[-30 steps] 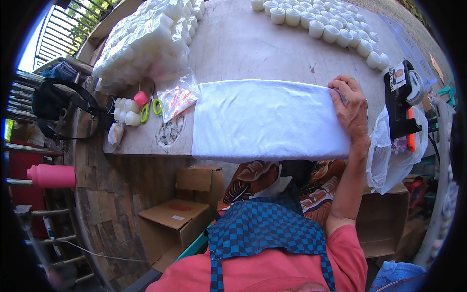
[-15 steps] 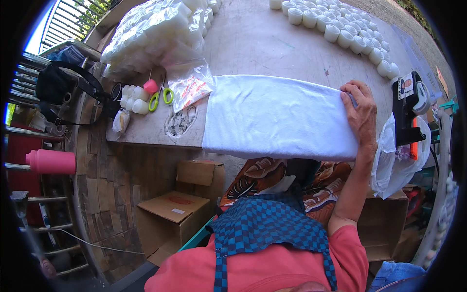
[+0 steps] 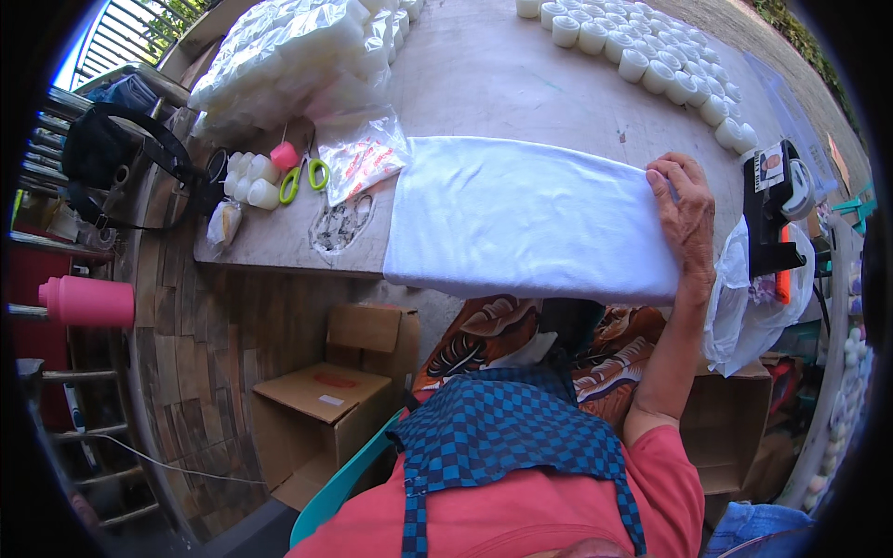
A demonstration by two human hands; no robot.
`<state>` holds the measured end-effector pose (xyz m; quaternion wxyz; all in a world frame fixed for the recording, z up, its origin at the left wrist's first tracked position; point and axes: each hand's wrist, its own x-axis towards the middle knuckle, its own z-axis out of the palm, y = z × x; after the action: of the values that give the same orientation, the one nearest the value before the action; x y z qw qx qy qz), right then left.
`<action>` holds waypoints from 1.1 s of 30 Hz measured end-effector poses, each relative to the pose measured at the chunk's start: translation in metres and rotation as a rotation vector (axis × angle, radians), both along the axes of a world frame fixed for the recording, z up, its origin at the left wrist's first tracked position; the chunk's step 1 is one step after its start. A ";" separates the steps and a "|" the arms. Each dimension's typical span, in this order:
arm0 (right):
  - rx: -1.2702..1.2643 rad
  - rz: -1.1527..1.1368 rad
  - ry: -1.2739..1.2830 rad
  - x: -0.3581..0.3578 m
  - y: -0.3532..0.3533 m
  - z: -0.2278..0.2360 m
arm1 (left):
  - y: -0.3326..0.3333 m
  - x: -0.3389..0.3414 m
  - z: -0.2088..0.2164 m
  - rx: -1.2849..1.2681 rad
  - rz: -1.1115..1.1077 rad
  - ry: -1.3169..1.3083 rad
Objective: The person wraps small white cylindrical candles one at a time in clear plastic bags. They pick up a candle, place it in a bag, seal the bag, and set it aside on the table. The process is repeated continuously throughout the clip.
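Note:
A folded white towel (image 3: 530, 219) lies flat along the near edge of the table, its front hanging slightly over. At the towel's right end, my right hand (image 3: 686, 206) is on its edge with the fingers bent over the cloth. What is under the palm is hidden. My left hand does not show. Left of the towel are a clear plastic bag with red print (image 3: 363, 160), green-handled scissors (image 3: 305, 175), a small pink item (image 3: 284, 155) and a small pack of white cylinders (image 3: 251, 179).
Plastic-wrapped stacks of white cups (image 3: 288, 60) stand at the back left, and rows of small white cups (image 3: 651, 65) at the back right. A black tape dispenser (image 3: 770, 219) and a white plastic bag (image 3: 735, 316) sit at the right edge. An open cardboard box (image 3: 321, 400) stands below the table.
The whole view has shifted slightly, with things at the left moving a little leftward. My right hand stays at the towel's right edge.

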<state>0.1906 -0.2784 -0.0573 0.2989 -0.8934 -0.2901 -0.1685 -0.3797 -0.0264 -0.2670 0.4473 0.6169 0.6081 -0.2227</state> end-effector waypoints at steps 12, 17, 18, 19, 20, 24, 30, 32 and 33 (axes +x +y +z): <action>-0.008 0.027 -0.057 -0.004 0.001 0.003 | -0.009 -0.005 0.008 0.026 0.004 0.009; -0.008 0.010 -0.061 -0.001 0.000 0.001 | -0.006 -0.006 0.006 0.022 0.010 0.007; -0.012 0.012 -0.057 -0.002 0.000 0.003 | -0.008 -0.008 0.006 0.023 0.014 0.008; -0.015 0.015 -0.053 -0.003 0.000 0.004 | -0.008 -0.007 0.006 0.024 0.009 0.007; -0.011 0.016 -0.045 -0.003 -0.001 0.002 | -0.007 -0.006 0.005 0.021 0.006 0.001; 0.002 0.026 -0.012 -0.002 -0.002 0.004 | -0.011 -0.011 0.007 0.021 0.000 -0.002; -0.013 0.044 -0.033 -0.003 0.000 0.003 | -0.018 -0.023 0.011 0.014 0.003 -0.001; -0.013 0.039 -0.016 -0.002 -0.002 0.003 | -0.016 -0.023 0.010 0.015 0.001 0.001; -0.013 0.035 -0.006 -0.001 -0.003 0.003 | -0.016 -0.025 0.010 0.012 0.001 0.001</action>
<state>0.1900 -0.2809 -0.0545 0.2952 -0.8896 -0.3075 -0.1643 -0.4048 -0.0426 -0.2568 0.4433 0.6191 0.6100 -0.2193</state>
